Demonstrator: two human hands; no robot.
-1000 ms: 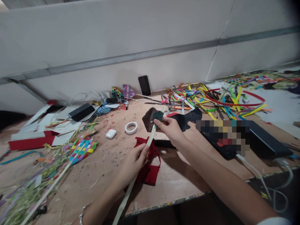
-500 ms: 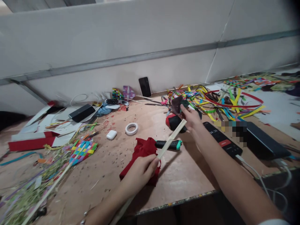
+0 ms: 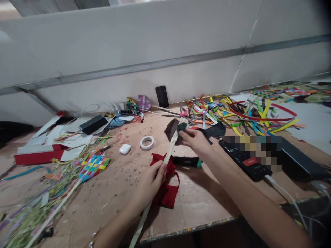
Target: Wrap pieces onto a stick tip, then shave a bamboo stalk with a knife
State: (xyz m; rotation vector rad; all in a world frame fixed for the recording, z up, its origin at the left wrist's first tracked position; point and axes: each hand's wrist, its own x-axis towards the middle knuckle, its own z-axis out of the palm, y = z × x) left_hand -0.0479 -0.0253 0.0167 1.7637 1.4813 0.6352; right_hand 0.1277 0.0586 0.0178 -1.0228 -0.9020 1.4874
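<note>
Digits on the phone [image 3: 245,160] screen blur; hands [image 3: 151,179] grip a strip [image 3: 169,153].

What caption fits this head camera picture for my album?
Left hand grips a pale strip while right hand pinches dark pieces at its top.

A plywood table [image 3: 111,186] carries a tape roll [image 3: 147,142] at centre, a white earbud case [image 3: 125,148] at nine o'clock of it, red cloth [image 3: 167,193] at five, coloured strips [image 3: 240,112] at two, a woven mat [image 3: 93,165] at eight.
</note>
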